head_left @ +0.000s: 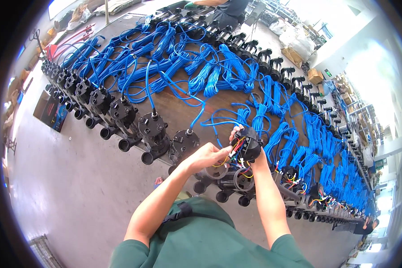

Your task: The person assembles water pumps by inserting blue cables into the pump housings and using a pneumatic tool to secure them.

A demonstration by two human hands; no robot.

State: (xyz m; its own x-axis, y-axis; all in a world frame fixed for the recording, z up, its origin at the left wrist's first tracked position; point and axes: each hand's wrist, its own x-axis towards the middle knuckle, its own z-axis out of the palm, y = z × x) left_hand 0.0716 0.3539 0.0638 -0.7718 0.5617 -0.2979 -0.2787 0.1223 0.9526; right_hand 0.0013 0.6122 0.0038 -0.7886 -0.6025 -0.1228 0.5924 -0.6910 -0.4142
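Black cap (253, 150), coloured wires (239, 144) inside

Centre frame: right hand (260, 158) grips a black cap (253, 147) | left hand (207, 157) right at its coloured wires (238, 144) | upper middle: blue cable coils (230, 67) crowding the bench (172, 106)!

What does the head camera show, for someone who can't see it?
A person's right hand holds a round black cap while the left hand is at its coloured wires. Bundled blue cables lie across a long table, edged with black cylindrical units.
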